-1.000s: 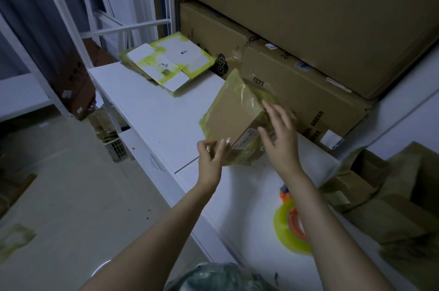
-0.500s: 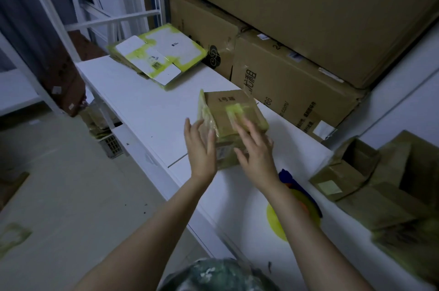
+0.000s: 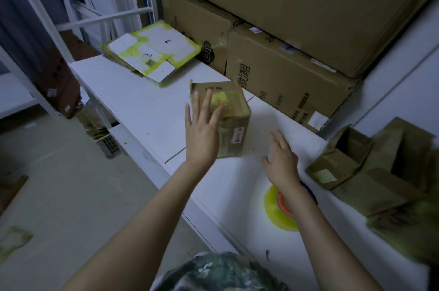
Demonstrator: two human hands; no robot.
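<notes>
Our small taped carton [image 3: 234, 122] stands on the white table [image 3: 142, 105], close in front of the stacked big cartons [image 3: 285, 76]. Our left hand [image 3: 202, 133] lies on its near top edge with fingers straight and spread, gripping nothing. Our right hand [image 3: 281, 162] hovers over the table to the carton's right, apart from it, fingers loose and open. With only flat fingers on glossy tape, we judge that a firm press could skid the carton sideways or tip it back against the cartons behind. The tape roll [image 3: 280, 210] lies just under our right wrist, so a careless pull back could knock it toward the table's near edge. Flattened cartons [image 3: 152, 55] take up the far left end. Open boxes [image 3: 351, 155] crowd the right, leaving little room there.
</notes>
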